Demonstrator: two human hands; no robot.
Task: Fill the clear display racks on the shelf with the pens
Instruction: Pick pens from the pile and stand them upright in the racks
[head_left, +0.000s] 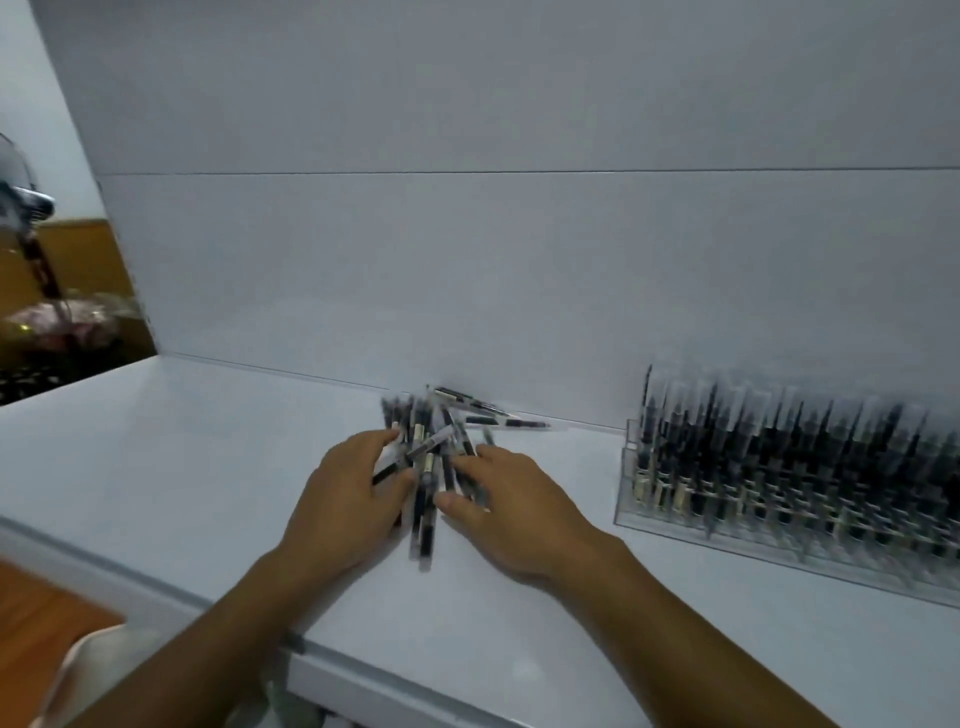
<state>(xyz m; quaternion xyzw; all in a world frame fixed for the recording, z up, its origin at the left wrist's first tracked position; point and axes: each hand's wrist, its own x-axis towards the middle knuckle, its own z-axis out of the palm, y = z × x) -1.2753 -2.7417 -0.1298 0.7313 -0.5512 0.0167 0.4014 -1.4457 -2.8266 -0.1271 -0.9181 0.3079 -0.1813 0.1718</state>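
Many blurred pens, rack cropped right

Motion blur smears the loose pens, so their number and markings cannot be told. The left hand and right hand cover parts of the heap, and whether the left hand's fingers grip any pen is unclear. The clear display rack runs off the right edge, its contents a dark blur. The clutter at far left is too blurred to name.
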